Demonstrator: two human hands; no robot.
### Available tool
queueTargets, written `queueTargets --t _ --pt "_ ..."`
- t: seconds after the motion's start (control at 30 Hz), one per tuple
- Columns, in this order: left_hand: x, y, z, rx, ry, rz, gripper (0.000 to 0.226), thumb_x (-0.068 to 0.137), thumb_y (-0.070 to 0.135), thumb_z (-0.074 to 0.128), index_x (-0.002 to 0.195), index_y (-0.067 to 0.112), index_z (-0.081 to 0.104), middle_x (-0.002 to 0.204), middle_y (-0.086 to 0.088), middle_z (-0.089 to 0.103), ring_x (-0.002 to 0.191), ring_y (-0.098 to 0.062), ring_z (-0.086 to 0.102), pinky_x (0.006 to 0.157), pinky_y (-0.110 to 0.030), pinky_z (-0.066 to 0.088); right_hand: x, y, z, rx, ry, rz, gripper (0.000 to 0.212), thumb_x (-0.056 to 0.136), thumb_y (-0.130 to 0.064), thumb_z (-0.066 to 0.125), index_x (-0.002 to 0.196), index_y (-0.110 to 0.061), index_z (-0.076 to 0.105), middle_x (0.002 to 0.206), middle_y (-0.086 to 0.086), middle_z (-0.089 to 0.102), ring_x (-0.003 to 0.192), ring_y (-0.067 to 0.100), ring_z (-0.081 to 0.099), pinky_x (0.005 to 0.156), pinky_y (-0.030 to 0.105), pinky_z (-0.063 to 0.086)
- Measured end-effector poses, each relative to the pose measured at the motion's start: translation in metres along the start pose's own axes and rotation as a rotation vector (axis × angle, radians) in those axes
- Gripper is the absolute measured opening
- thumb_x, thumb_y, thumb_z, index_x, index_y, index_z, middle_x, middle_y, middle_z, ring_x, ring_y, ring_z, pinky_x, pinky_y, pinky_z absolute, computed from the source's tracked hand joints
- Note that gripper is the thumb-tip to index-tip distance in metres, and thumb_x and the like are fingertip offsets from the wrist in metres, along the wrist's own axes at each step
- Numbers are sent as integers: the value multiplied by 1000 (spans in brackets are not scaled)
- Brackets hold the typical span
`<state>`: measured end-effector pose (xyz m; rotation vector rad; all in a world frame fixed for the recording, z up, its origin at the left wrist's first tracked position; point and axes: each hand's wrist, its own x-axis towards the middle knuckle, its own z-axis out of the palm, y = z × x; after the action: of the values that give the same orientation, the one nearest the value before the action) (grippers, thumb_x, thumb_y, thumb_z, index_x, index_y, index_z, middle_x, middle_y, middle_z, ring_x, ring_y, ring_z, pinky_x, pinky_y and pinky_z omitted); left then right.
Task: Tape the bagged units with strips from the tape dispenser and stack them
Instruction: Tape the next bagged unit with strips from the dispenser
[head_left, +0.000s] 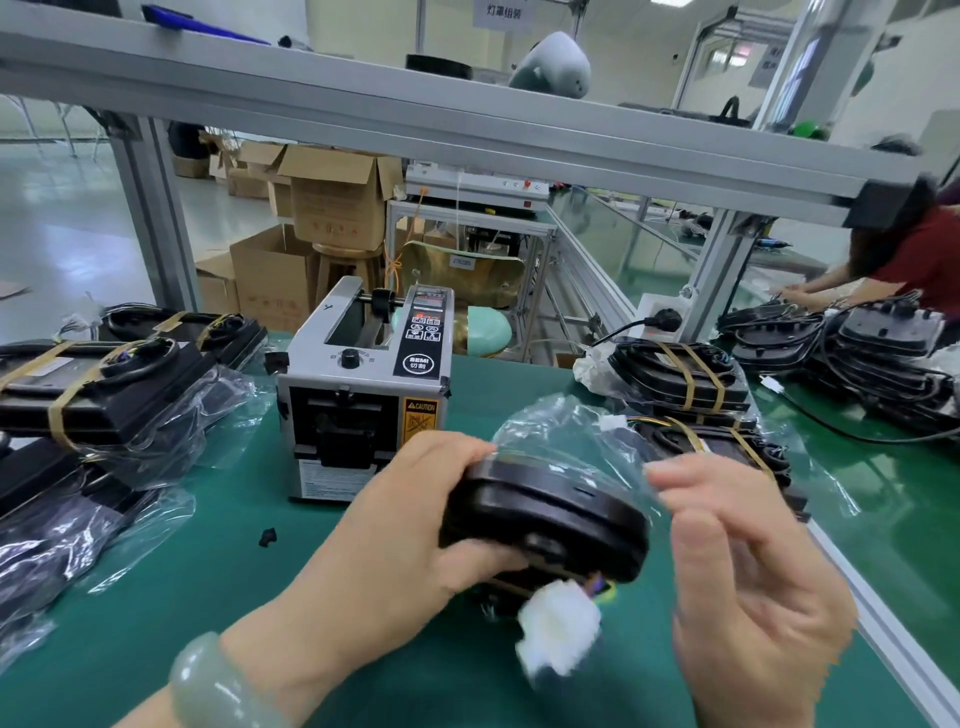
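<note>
Before the dispenser (363, 395), the left hand (395, 525) clamps the unit (545, 514), likely steadying it for taping. The right hand (753, 561) is blurred; I cannot tell its fingers' state.

The grey metal box-shaped tape dispenser (363, 384) carries a round black label (418, 362) reading "SEMI 切割" and an orange sticker (420, 415) reading "CAUTION". A white hanging sign (503, 10) overhead reads "灯罩组装".

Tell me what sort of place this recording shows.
Most likely a factory packing line: a tape dispenser on a green workbench, stacks of taped black units, cardboard boxes behind.
</note>
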<state>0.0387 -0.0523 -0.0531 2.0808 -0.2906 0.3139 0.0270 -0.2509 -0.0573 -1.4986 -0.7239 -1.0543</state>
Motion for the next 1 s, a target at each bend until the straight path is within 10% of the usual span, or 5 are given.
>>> queueTargets --t 0.17,0.23,0.4,0.67,1.0 --pt "15 -36 4 -637 21 -443 25 95 6 50 72 12 59 66 -2 60 74 -25 59 64 -35 45 5 -3 4 -167 -436 224 55 67 -49 74 117 -29 61 122 -16 61 118 9 55 100 16 36" --pt "12 -39 2 -616 28 -366 6 85 8 66 86 11 62 80 -7 64 84 -23 63 68 -33 51 2 -1 7 -105 -528 425 70 55 -45 78 120 -46 52 122 -23 58 114 0 55 95 9 36" --pt "-16 -62 5 -466 -118 13 71 58 4 85 121 28 61 114 -2 68 104 -17 66 85 -22 53 -3 0 14 246 -585 578 74 43 -51 88 106 -34 53 131 -15 52 115 5 57 91 13 42" --pt "-7 -51 -3 -377 -31 -240 56 84 -7 63 122 35 58 120 5 66 101 -12 66 87 -31 54 -12 -3 27 -8 -321 536 54 44 -35 82 92 -41 57 91 -14 70 73 5 67 68 9 48" --pt "4 -49 -45 -765 498 -772 14 88 21 66 76 14 63 49 6 61 35 0 49 33 -12 38 -12 3 26 -179 -216 531 59 44 -30 84 94 -46 57 86 -24 68 74 -1 64 64 0 41"
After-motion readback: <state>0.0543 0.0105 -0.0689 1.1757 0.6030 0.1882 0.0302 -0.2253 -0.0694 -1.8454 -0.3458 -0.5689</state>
